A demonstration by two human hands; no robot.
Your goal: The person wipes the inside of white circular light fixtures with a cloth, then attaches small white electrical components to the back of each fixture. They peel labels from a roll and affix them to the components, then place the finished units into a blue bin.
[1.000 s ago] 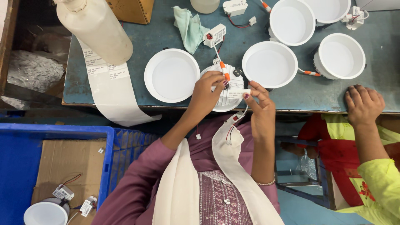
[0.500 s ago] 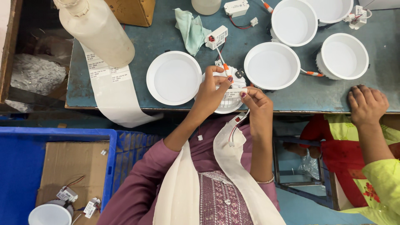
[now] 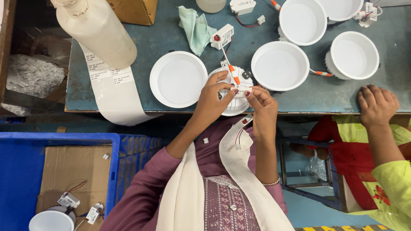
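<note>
The blue crate (image 3: 25,171) holds cardboard and a white lamp (image 3: 51,221); on the desk (image 3: 317,92) lie round lamps; at its edge, left hand (image 3: 212,100) and right hand (image 3: 262,105) pinch the wiring of an upturned downlight (image 3: 233,107); a bottle (image 3: 96,30) stands far left.

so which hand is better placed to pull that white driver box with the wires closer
Left, probably. The left hand rests on the upturned lamp on the side nearer the driver box, with bare table between. The right hand pinches something small at the lamp's rim and would have to cross over.
</note>
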